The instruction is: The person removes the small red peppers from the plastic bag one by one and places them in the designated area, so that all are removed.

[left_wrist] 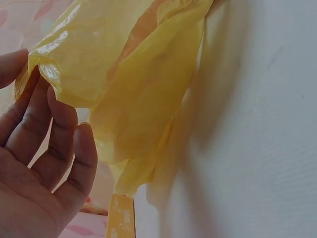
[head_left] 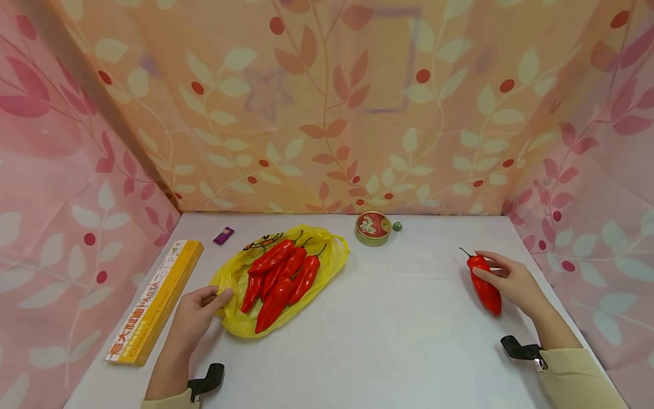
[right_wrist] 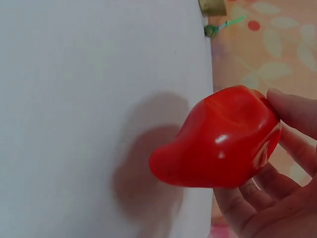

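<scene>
My left hand (head_left: 198, 312) pinches the near-left edge of a yellow plastic bag (head_left: 232, 324) between thumb and fingers. Several red chili peppers (head_left: 278, 292) with dark stems lie on the spread bag. In the left wrist view the thin yellow film (left_wrist: 143, 94) rises from the thumb and fingertips. Over at the right, my right hand (head_left: 516, 284) grips one more red pepper (head_left: 484, 287) near its stem end. The right wrist view shows this pepper (right_wrist: 223, 141) held above the white table, its tip pointing away from the palm and its shadow below.
A yellow pasta box (head_left: 158, 304) lies along the left side of the table. Behind the bag are a small purple packet (head_left: 223, 236), a round red-lidded tin (head_left: 373, 228) and a small green ball-shaped item (head_left: 397, 226). Patterned cloth (head_left: 327, 113) walls three sides.
</scene>
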`<state>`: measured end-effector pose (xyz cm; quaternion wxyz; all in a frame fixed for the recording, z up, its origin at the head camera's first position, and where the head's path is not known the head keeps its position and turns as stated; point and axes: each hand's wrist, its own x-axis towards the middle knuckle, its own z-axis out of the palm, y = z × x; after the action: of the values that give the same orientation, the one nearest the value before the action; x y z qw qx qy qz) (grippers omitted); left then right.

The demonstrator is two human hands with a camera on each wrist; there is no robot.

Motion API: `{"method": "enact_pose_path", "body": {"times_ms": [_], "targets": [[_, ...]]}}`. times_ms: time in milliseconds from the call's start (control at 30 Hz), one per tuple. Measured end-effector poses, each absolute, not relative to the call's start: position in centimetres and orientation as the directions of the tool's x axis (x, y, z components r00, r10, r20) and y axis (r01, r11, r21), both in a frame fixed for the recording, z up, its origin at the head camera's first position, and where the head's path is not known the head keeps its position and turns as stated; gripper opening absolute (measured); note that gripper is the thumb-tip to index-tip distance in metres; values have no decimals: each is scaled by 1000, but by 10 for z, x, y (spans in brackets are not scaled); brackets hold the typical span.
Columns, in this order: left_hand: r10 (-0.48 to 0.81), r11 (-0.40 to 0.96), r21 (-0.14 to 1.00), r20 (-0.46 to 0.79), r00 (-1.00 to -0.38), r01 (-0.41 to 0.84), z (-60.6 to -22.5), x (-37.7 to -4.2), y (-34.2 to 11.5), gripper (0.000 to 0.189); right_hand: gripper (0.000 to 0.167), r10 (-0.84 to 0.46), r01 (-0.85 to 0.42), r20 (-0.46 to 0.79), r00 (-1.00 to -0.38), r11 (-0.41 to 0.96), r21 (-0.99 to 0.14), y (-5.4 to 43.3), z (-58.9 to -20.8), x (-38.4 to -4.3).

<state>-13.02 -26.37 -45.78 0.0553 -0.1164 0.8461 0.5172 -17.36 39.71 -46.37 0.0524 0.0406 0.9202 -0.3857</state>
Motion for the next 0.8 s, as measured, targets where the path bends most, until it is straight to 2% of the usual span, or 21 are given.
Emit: {"method": "enact_pose_path", "body": {"times_ms": [800], "targets": [[-145,405,865,-259,-955,-296,-459,-132,-263,61,76,45,174,-214,-976,752,-636,429,-477,-161]]}}
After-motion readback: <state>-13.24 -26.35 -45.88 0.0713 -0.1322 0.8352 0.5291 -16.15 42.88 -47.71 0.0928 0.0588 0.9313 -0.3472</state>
